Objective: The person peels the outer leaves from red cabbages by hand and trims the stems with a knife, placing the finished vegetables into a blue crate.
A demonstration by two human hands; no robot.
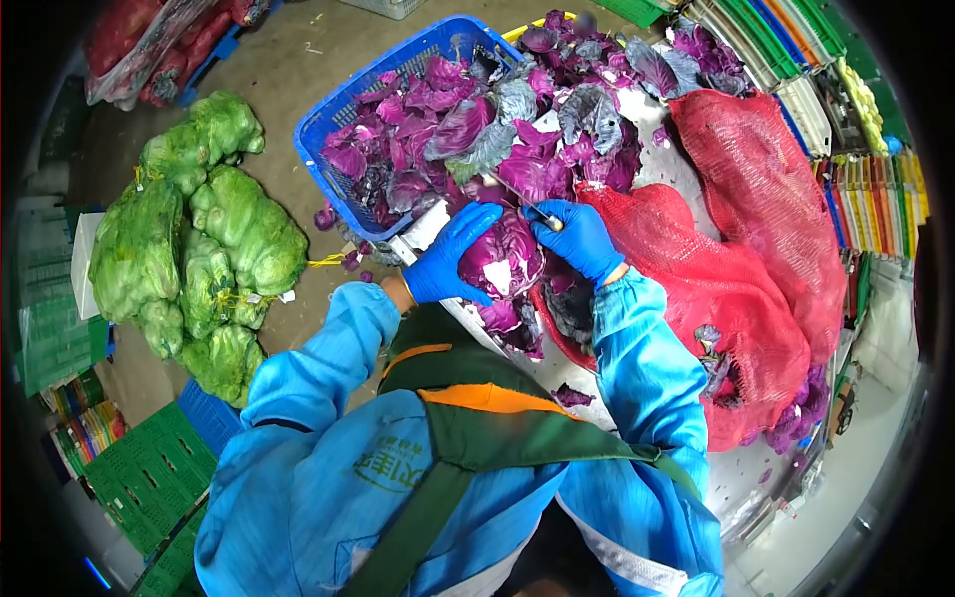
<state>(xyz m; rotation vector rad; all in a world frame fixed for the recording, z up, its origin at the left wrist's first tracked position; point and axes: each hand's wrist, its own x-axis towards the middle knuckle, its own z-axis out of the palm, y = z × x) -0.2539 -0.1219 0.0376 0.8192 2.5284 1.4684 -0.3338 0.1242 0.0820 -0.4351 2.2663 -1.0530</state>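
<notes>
1. White table (657, 169) is lying buried in purple leaves (557, 129), with a blue crate (320, 149) brimming alongside.
2. Left hand (448, 261) is gripping the red cabbage (502, 261) at the near edge, and right hand (579, 239) is clamping a knife (532, 207) against it.
3. Red sacks (736, 298) are sagging, possibly hiding more heads.

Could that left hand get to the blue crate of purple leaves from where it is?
Probably yes. The left hand holds the red cabbage, and the blue crate stands open-topped just beyond it, with nothing between them.
</notes>
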